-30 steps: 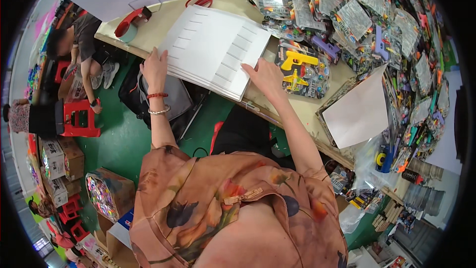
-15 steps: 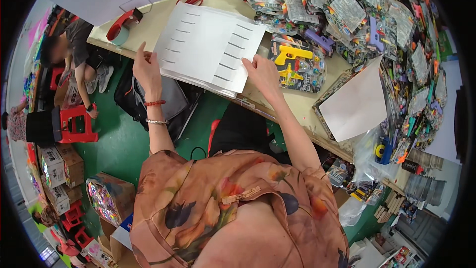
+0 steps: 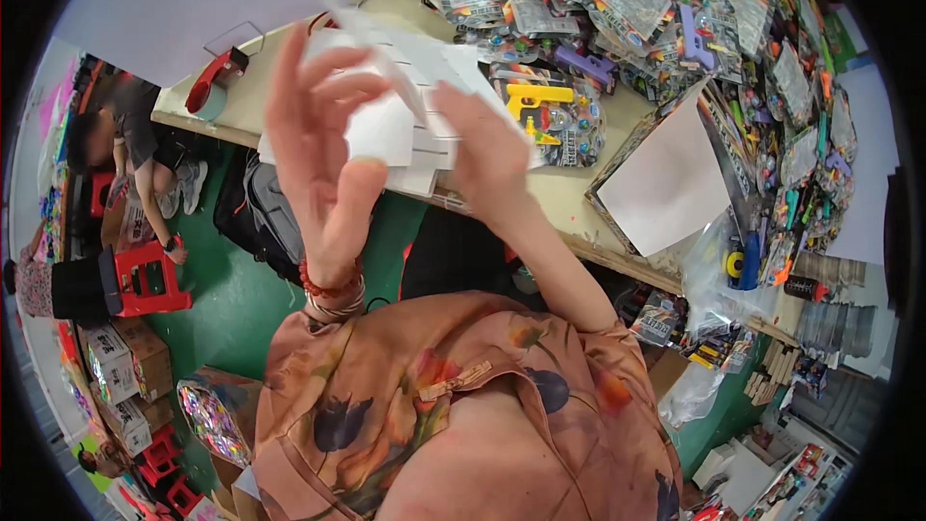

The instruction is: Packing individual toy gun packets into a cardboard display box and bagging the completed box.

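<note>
A lifted white paper sheet [image 3: 391, 63], blurred by motion, stands bent over a stack of white sheets with short dark lines [image 3: 391, 135] on the table. My left hand [image 3: 323, 125] is raised over the stack's left part, its fingers spread and curved beside the lifted sheet. At the sheet's right side is my right hand [image 3: 482, 150], smeared by motion, its fingers seemingly pinching the edge; the exact contact is hard to see. Just right of the stack lies a blister pack [image 3: 584, 130] with a yellow toy gun [image 3: 540, 95].
Many toy blister packs [image 3: 632, 5] are heaped across the table's far right. An open box [image 3: 666, 183] with a white flap stands nearer me. A red tape dispenser [image 3: 207, 87] sits on the far left. A black-and-grey bag [image 3: 265, 207] rests below the table's edge. Another person crouches at left.
A sheet has come up from the stack and bends over. My left hand has risen and moved right; my right hand has shifted slightly left. The view has shifted a little.
</note>
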Motion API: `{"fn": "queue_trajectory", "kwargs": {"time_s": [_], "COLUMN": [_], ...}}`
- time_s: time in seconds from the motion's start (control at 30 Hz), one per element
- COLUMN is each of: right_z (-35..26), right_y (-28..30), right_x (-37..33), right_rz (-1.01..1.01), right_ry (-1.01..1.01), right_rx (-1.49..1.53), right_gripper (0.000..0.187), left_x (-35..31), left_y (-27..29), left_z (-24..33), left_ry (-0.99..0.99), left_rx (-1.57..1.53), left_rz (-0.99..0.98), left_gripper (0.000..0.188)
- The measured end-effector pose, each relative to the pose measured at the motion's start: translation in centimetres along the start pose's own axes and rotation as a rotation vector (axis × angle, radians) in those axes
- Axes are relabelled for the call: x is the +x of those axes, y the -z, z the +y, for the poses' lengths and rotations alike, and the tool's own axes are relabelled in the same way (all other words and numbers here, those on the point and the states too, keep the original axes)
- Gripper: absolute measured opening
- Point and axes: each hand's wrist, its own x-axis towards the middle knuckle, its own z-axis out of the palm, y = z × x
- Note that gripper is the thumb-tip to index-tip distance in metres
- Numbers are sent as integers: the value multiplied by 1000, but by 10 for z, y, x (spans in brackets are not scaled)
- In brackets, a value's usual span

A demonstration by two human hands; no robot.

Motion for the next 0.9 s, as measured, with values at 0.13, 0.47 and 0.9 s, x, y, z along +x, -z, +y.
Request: {"fn": "queue_trajectory", "kwargs": {"time_s": [0.13, 0.47, 0.9], "right_z": [2, 15, 17], "right_y": [58, 72, 1], "right_x": [11, 11, 16], "right_rz": [371, 725, -29], "right_ry": [-299, -535, 410], "right_rx": [42, 695, -147], "right_gripper": [27, 21, 13], "left_x": [-6, -54, -33], "left_y": [5, -22, 31], "left_z": [-25, -106, -47], "left_ry": [185, 773, 491], "left_rx": [85, -230, -758], "left_rz": [384, 399, 249], "left_gripper": [57, 91, 63]}}
